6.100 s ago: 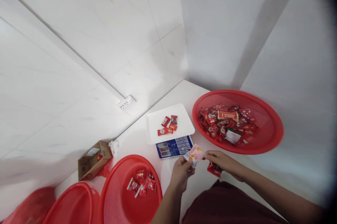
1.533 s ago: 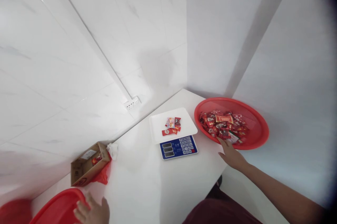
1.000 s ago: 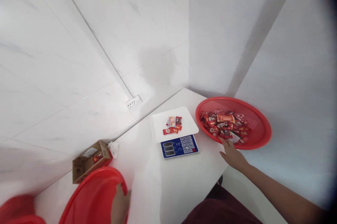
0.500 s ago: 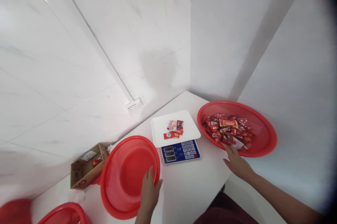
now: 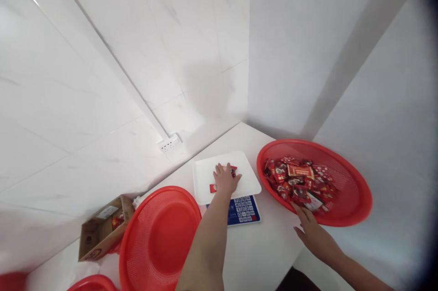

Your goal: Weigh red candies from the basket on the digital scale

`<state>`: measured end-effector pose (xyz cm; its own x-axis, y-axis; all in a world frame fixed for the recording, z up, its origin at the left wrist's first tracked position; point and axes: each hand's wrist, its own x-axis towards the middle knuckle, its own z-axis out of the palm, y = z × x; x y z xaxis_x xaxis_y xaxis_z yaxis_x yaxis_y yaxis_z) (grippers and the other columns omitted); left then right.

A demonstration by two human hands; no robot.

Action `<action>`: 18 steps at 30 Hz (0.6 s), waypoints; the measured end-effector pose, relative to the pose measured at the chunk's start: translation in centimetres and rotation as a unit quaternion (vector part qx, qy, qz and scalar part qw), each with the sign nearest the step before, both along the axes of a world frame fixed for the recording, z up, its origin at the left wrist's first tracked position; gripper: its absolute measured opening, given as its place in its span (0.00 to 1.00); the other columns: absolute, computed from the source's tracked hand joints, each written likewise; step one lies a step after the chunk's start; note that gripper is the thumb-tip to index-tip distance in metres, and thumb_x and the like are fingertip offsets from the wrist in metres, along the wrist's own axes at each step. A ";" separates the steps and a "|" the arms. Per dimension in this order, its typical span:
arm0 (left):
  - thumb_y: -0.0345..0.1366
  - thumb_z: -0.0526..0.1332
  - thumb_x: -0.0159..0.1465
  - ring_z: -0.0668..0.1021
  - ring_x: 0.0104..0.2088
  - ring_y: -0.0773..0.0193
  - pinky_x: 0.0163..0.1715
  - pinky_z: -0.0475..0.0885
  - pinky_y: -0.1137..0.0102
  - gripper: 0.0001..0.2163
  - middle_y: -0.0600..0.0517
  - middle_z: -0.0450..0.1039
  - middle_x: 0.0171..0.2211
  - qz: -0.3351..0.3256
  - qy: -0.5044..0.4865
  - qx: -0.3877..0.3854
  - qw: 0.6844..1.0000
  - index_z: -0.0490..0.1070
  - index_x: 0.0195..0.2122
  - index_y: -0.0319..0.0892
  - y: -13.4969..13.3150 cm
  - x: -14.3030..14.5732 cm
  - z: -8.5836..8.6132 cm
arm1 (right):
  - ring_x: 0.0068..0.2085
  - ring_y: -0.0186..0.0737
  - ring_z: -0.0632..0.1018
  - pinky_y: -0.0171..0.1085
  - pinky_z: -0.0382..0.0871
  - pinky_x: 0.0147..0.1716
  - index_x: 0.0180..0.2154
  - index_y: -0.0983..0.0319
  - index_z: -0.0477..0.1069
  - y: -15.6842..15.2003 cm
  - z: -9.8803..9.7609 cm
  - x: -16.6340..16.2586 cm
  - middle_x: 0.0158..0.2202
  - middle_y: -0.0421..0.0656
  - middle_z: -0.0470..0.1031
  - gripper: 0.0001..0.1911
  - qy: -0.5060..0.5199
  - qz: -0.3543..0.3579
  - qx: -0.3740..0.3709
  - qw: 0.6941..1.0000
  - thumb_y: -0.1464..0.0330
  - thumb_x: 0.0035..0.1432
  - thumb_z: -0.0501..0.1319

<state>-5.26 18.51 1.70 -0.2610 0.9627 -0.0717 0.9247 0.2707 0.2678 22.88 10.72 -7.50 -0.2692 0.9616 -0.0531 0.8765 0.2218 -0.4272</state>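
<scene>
My left hand (image 5: 226, 180) lies over the small red candy packets (image 5: 234, 171) on the white tray (image 5: 249, 183) of a weighing scale. Its fingers are spread, and they cover most of the packets. Beneath the tray, the blue keypad (image 5: 243, 209) of the scale shows, partly behind my forearm. On the right stands a red plastic basket (image 5: 359, 204) with many wrapped candies (image 5: 297, 179) inside. My right hand (image 5: 313, 231) is at its near rim, fingers stretched out and thumb apart, fingertips touching or very close to the rim.
A second red basket (image 5: 164, 241) with a bare bottom stands left of the scale. Past it is an open cardboard box (image 5: 102, 229) holding a few red packets. Part of another red basket (image 5: 91, 283) shows at the bottom edge. Walls border the white table (image 5: 249, 254).
My left hand has left the rim of the red basket on the left and reached forward over the packets on the scale tray. My right hand stays by the right basket's rim.
</scene>
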 end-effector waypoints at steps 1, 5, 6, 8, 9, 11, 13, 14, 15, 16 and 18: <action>0.51 0.54 0.55 0.55 0.58 0.43 0.52 0.54 0.51 0.29 0.38 0.53 0.58 -0.004 0.004 -0.005 1.000 0.55 0.56 0.43 0.6 0.3 -0.2 | 0.41 0.45 0.75 0.40 0.71 0.33 0.59 0.60 0.46 0.0 0.0 0.1 0.54 0.53 0.58 0.28 0.004 0.000 -0.003 1.000 0.70 0.55 0.45; 0.36 0.51 0.59 0.64 0.50 0.48 0.47 0.59 0.53 0.16 0.40 0.64 0.48 -0.034 0.011 -0.019 0.999 0.62 0.49 0.41 1.9 0.8 -0.5 | 0.41 0.45 0.76 0.41 0.71 0.34 0.59 0.62 0.47 0.0 0.3 0.1 0.54 0.54 0.58 0.27 0.011 0.003 -0.003 1.000 0.69 0.56 0.43; 0.32 0.49 0.60 0.65 0.50 0.50 0.46 0.60 0.53 0.15 0.41 0.65 0.46 -0.046 0.010 -0.020 0.999 0.63 0.48 0.41 2.0 0.8 -0.6 | 0.41 0.45 0.75 0.41 0.71 0.35 0.59 0.62 0.47 0.0 0.3 0.1 0.54 0.54 0.58 0.27 0.010 0.004 -0.005 1.000 0.69 0.56 0.43; 0.26 0.47 0.59 0.65 0.49 0.53 0.46 0.61 0.55 0.16 0.42 0.66 0.45 -0.076 0.000 -0.022 0.997 0.64 0.47 0.43 2.2 0.5 -0.7 | 0.41 0.45 0.75 0.42 0.71 0.36 0.59 0.63 0.46 0.0 0.5 0.0 0.54 0.55 0.57 0.27 0.011 0.007 -0.011 1.000 0.69 0.56 0.43; 0.25 0.47 0.58 0.65 0.49 0.54 0.46 0.61 0.57 0.17 0.43 0.66 0.45 -0.090 -0.008 -0.022 0.996 0.65 0.46 0.43 2.2 0.3 -0.7 | 0.42 0.45 0.75 0.42 0.71 0.36 0.59 0.62 0.46 0.0 0.5 0.0 0.54 0.55 0.57 0.28 0.011 0.006 -0.014 1.000 0.69 0.56 0.43; 0.23 0.49 0.56 0.65 0.48 0.56 0.45 0.63 0.61 0.16 0.44 0.67 0.44 -0.112 -0.027 -0.019 0.993 0.66 0.44 0.44 2.2 -0.2 -0.8 | 0.41 0.45 0.75 0.42 0.71 0.35 0.59 0.61 0.45 0.0 0.6 0.0 0.55 0.54 0.57 0.28 0.012 0.003 -0.022 1.000 0.69 0.56 0.43; 0.22 0.51 0.55 0.66 0.47 0.58 0.44 0.64 0.64 0.17 0.46 0.69 0.42 -0.123 -0.051 -0.004 0.991 0.68 0.42 0.44 2.2 -0.6 -0.9 | 0.43 0.46 0.75 0.42 0.71 0.34 0.60 0.60 0.44 0.0 0.6 0.0 0.55 0.53 0.57 0.29 0.013 -0.002 -0.026 1.000 0.69 0.56 0.44; 0.21 0.51 0.54 0.67 0.46 0.59 0.44 0.65 0.66 0.17 0.47 0.69 0.42 -0.124 -0.064 0.007 0.990 0.69 0.41 0.44 2.1 -0.8 -0.9 | 0.43 0.46 0.75 0.42 0.71 0.33 0.60 0.59 0.44 0.0 0.7 0.0 0.55 0.53 0.57 0.29 0.013 -0.003 -0.027 1.000 0.69 0.56 0.44; 0.21 0.51 0.54 0.67 0.46 0.60 0.45 0.65 0.67 0.17 0.48 0.70 0.41 -0.122 -0.076 0.021 0.989 0.69 0.40 0.44 2.1 -1.0 -0.8 | 0.43 0.46 0.74 0.42 0.71 0.33 0.60 0.59 0.44 0.0 0.7 0.0 0.55 0.53 0.57 0.29 0.014 -0.003 -0.028 0.999 0.69 0.56 0.44; 0.20 0.51 0.53 0.68 0.45 0.61 0.45 0.65 0.67 0.17 0.48 0.71 0.40 -0.114 -0.088 0.039 0.989 0.69 0.39 0.43 2.0 -1.2 -0.6 | 0.43 0.46 0.75 0.41 0.71 0.34 0.60 0.59 0.44 0.0 0.7 -0.1 0.55 0.53 0.57 0.29 0.015 -0.004 -0.029 0.999 0.69 0.56 0.44; 0.20 0.50 0.54 0.70 0.44 0.62 0.45 0.66 0.67 0.17 0.49 0.72 0.40 -0.083 -0.109 0.081 0.987 0.70 0.40 0.43 1.5 -1.7 0.0 | 0.41 0.46 0.75 0.42 0.71 0.34 0.60 0.60 0.44 0.0 0.7 -0.1 0.55 0.54 0.57 0.29 0.011 -0.004 -0.028 1.000 0.69 0.56 0.43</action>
<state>-6.99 19.99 1.67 -0.0950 0.9943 0.0494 0.8683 0.0585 0.4926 22.78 10.74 -6.83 -0.2635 0.9593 -0.1017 0.8682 0.1899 -0.4584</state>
